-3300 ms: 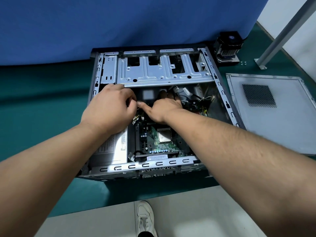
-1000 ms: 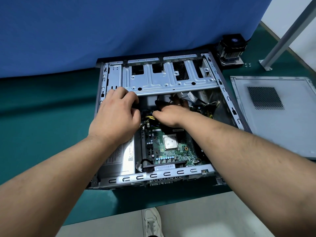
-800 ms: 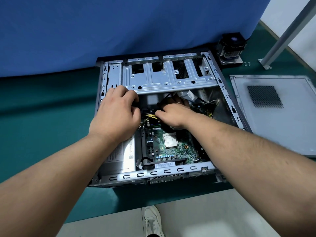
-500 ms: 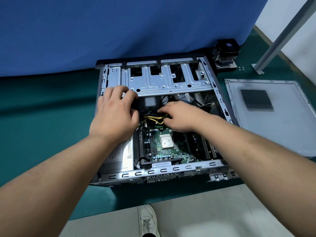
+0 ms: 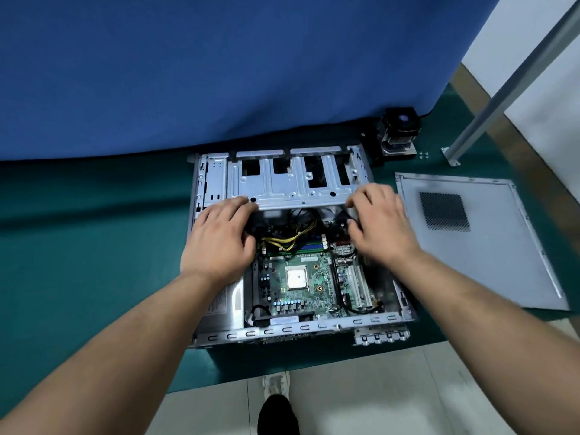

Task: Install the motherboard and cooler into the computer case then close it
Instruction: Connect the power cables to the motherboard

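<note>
- Both hands have spread apart since a moment ago: the right hand point(image 5: 381, 224) has left the yellow cables point(image 5: 290, 238) in the middle of the computer case point(image 5: 301, 329) and gone to the case's right side, while the left hand point(image 5: 219, 238) holds its place on the left.
- Nearest, below the case's front rail, a shoe point(image 5: 276, 384) stands on the pale floor.
- Inside the case, the motherboard point(image 5: 301, 284) lies flat on the case floor, its bare processor point(image 5: 296, 277) showing at the centre; no cooler sits on it yet.
- Just past the board, the left hand's fingers curl down at the near edge of the drive cage point(image 5: 288, 183); what they grasp, if anything, is hidden, so I cannot tell.
- The right hand's fingers bend over the cage's right end, thumb toward the board; a grip cannot be confirmed.
- Right of the case, the side panel point(image 5: 470, 240) lies flat on the bench point(image 5: 94, 246).
- Beyond the case's far right corner stands the cooler point(image 5: 398, 133), with small screws point(image 5: 423, 155) just beside it.
- Risk, as I judge it: if the cage is swung or pressed down, the loose yellow cables could be pinched under it, or fingers caught on its sheet-metal edge. A board not squarely seated could flex when the cooler goes on.
</note>
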### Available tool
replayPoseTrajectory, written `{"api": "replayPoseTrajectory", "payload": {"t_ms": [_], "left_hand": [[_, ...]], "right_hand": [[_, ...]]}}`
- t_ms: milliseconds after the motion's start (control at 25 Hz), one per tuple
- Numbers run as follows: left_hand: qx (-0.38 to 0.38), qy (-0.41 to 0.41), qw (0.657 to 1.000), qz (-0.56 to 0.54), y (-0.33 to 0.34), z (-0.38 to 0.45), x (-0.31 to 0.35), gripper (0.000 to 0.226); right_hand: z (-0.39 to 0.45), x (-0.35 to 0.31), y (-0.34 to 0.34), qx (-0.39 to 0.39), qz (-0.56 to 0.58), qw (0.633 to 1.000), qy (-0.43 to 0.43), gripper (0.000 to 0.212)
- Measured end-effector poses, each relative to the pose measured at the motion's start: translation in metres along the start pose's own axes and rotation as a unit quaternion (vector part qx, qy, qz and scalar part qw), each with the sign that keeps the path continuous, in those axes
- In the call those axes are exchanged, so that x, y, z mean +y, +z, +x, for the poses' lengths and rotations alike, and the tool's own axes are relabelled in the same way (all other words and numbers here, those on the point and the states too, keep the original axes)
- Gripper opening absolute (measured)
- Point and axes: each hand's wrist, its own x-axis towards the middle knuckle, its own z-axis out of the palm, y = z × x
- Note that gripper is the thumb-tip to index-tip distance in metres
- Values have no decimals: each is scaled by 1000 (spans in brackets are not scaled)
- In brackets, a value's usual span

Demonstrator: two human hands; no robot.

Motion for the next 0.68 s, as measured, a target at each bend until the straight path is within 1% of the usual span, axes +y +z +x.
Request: {"api": "replayPoseTrajectory", "payload": {"t_ms": [40, 120, 160, 280, 400, 480, 560, 680], "left_hand": [[-9, -2, 1000, 3, -1, 1, 0, 62], [-25, -9, 1000, 9, -1, 2, 1, 65], [-30, -11, 999, 12, -1, 2, 0, 66], [-53, -13, 998, 21, -1, 4, 0, 69], [-65, -26, 998, 8, -7, 15, 4, 67], [-67, 2, 997, 25, -10, 37, 3, 65], [-95, 36, 994, 48, -12, 63, 2, 73], [-143, 34, 987, 62, -10, 84, 9, 89]], "right_hand": [[1, 0, -2, 0, 4, 999, 39, 45], [3, 0, -5, -34, 29, 992, 115, 70], [5, -1, -5, -58, 50, 986, 148, 78], [13, -6, -13, -143, 94, 962, 213, 89], [16, 1, -26, -198, 169, 940, 220, 98], [10, 8, -36, -242, 211, 924, 209, 103], [4, 10, -41, -277, 215, 913, 208, 109], [2, 6, -43, -293, 225, 903, 218, 113]]}}
